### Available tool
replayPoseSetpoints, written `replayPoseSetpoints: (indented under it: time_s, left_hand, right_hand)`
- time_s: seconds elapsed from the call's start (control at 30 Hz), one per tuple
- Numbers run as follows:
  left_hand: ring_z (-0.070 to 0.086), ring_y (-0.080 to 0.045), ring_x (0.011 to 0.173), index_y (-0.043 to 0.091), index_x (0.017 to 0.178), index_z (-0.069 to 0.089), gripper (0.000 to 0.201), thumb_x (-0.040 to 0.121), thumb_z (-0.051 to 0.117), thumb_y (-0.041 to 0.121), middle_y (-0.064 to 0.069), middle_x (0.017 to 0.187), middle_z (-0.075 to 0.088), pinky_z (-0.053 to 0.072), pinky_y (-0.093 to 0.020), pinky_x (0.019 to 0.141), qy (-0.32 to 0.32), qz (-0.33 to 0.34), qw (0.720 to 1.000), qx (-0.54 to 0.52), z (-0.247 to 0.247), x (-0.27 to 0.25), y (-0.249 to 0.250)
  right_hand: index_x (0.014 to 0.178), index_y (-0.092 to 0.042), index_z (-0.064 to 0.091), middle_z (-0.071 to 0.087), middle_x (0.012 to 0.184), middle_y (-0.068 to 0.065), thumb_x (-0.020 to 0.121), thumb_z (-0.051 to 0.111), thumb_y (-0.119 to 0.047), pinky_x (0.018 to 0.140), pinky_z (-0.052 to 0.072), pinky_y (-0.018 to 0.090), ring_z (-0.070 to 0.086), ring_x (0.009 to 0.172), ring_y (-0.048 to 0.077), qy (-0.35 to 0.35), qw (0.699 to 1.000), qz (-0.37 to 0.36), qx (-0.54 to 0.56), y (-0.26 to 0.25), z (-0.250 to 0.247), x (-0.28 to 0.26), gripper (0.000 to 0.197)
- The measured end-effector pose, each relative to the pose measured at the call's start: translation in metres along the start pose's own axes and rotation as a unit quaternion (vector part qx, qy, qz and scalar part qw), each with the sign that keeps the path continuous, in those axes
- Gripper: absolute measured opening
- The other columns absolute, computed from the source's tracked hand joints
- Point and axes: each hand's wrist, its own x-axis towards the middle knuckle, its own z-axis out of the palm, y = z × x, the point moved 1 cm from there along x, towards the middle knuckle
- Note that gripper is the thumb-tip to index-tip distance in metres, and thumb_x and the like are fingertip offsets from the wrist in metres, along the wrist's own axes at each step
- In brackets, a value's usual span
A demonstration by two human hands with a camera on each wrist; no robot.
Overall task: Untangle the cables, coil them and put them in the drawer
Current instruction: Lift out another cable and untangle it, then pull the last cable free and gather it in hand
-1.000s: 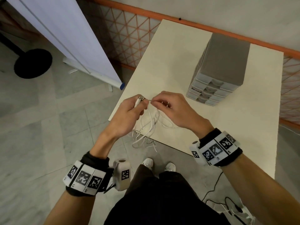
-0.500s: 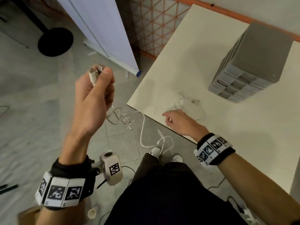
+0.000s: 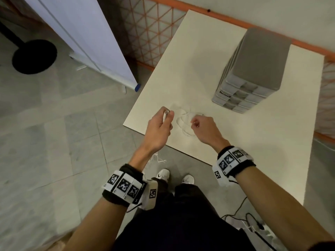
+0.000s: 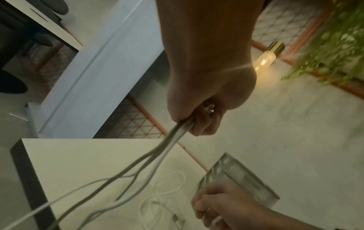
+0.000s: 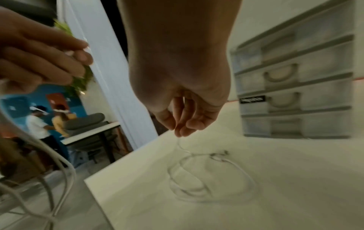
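Observation:
My left hand [image 3: 160, 126] grips the plug ends of several white cables [image 4: 157, 158] in a fist over the table's near-left corner; their lengths hang off the edge toward the floor [image 3: 157, 160]. One thin white cable [image 3: 183, 118] lies in loose loops on the cream table [image 3: 208, 69]. My right hand [image 3: 201, 125] hovers just above it, and its thumb and fingertips [image 5: 180, 132] pinch one end of that cable [image 5: 206, 179]. The grey drawer unit [image 3: 253, 69] stands at the back right with all drawers shut.
A white panel [image 3: 87, 37] and an orange lattice fence [image 3: 145, 29] stand left of the table. A black round base [image 3: 34, 56] sits on the tiled floor. Dark cables [image 3: 244, 220] lie on the floor by my right leg.
My left hand came down from high on the left to the table corner with its cable ends. My right hand lifted off the table and now pinches the loose cable's end.

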Motion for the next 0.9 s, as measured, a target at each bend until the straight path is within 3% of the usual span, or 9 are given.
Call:
replayPoseSetpoints:
  time_s: [0.07, 0.13, 0.2, 0.3, 0.37, 0.47, 0.63, 0.77, 0.9]
  left_hand:
    - [0.032, -0.011, 0.052, 0.023, 0.075, 0.038, 0.032, 0.105, 0.044, 0.031, 0.007, 0.060, 0.037, 0.031, -0.030, 0.052, -0.011, 0.000, 0.999, 0.037, 0.010, 0.012, -0.005]
    - [0.034, -0.013, 0.056, 0.023, 0.074, 0.038, 0.034, 0.106, 0.044, 0.032, 0.004, 0.062, 0.039, 0.034, -0.033, 0.057, -0.007, 0.011, 0.997, 0.071, 0.019, 0.021, -0.006]
    - [0.036, -0.012, 0.059, 0.019, 0.074, 0.041, 0.034, 0.104, 0.049, 0.031, 0.006, 0.062, 0.040, 0.035, -0.030, 0.059, 0.003, 0.013, 0.997, 0.072, 0.028, 0.029, -0.006]
    - [0.039, -0.007, 0.057, 0.014, 0.075, 0.049, 0.031, 0.099, 0.060, 0.030, 0.009, 0.063, 0.045, 0.035, -0.021, 0.056, 0.006, -0.001, 0.996, 0.087, 0.043, 0.041, -0.010]
    - [0.042, -0.011, 0.059, 0.011, 0.073, 0.052, 0.033, 0.100, 0.059, 0.029, 0.007, 0.063, 0.047, 0.035, -0.025, 0.057, -0.003, -0.006, 0.994, 0.107, 0.053, 0.046, -0.016]
    - [0.051, -0.013, 0.063, 0.009, 0.078, 0.059, 0.031, 0.103, 0.053, 0.027, 0.005, 0.067, 0.057, 0.038, -0.026, 0.060, -0.016, -0.012, 0.993, 0.118, 0.066, 0.053, -0.019]
    - [0.049, -0.008, 0.059, 0.022, 0.073, 0.042, 0.034, 0.106, 0.046, 0.029, 0.006, 0.065, 0.052, 0.035, -0.016, 0.054, -0.017, -0.018, 0.991, 0.129, 0.080, 0.063, -0.016]
    - [0.049, 0.003, 0.051, 0.018, 0.082, 0.048, 0.028, 0.107, 0.042, 0.029, 0.004, 0.070, 0.062, 0.035, -0.015, 0.053, -0.021, -0.023, 0.993, 0.118, 0.087, 0.068, -0.018]
    - [0.054, 0.000, 0.061, 0.019, 0.090, 0.052, 0.024, 0.108, 0.040, 0.030, 0.005, 0.082, 0.067, 0.040, -0.024, 0.062, -0.013, -0.027, 0.995, 0.091, 0.099, 0.072, -0.011]
  right_hand:
    - [0.098, -0.014, 0.066, 0.067, 0.103, 0.010, 0.090, 0.056, -0.015, 0.084, 0.055, 0.044, 0.064, 0.093, 0.030, 0.028, 0.998, 0.050, -0.012, 0.021, -0.002, 0.014, 0.013]
    - [0.108, -0.010, 0.062, 0.062, 0.114, 0.013, 0.092, 0.054, -0.014, 0.087, 0.053, 0.045, 0.059, 0.103, 0.032, 0.035, 0.995, 0.079, -0.039, 0.038, 0.002, 0.025, 0.018]
    - [0.120, -0.006, 0.057, 0.053, 0.126, 0.016, 0.094, 0.053, -0.012, 0.092, 0.048, 0.045, 0.051, 0.116, 0.034, 0.033, 0.993, 0.090, -0.069, 0.049, 0.008, 0.034, 0.027]
    - [0.126, -0.004, 0.051, 0.045, 0.132, 0.018, 0.096, 0.053, -0.010, 0.094, 0.045, 0.046, 0.043, 0.122, 0.037, 0.035, 0.990, 0.097, -0.096, 0.058, 0.018, 0.044, 0.032]
    - [0.127, -0.003, 0.050, 0.045, 0.132, 0.019, 0.096, 0.052, -0.010, 0.093, 0.045, 0.047, 0.043, 0.122, 0.037, 0.035, 0.988, 0.099, -0.109, 0.061, 0.026, 0.048, 0.032]
    - [0.125, -0.002, 0.050, 0.047, 0.130, 0.020, 0.096, 0.051, -0.009, 0.091, 0.048, 0.048, 0.046, 0.118, 0.038, 0.047, 0.986, 0.095, -0.127, 0.065, 0.033, 0.053, 0.030]
    - [0.120, 0.001, 0.052, 0.053, 0.125, 0.021, 0.098, 0.046, -0.007, 0.091, 0.046, 0.046, 0.050, 0.115, 0.039, 0.056, 0.988, 0.074, -0.123, 0.070, 0.037, 0.054, 0.024]
    - [0.105, -0.002, 0.056, 0.059, 0.110, 0.017, 0.099, 0.047, -0.010, 0.085, 0.048, 0.045, 0.056, 0.099, 0.032, 0.108, 0.992, 0.068, 0.004, 0.065, 0.019, 0.035, 0.014]
    - [0.091, -0.012, 0.058, 0.063, 0.085, 0.003, 0.094, 0.061, -0.009, 0.069, 0.047, 0.028, 0.056, 0.074, 0.017, 0.204, 0.963, 0.007, 0.175, 0.038, -0.025, -0.003, 0.005]
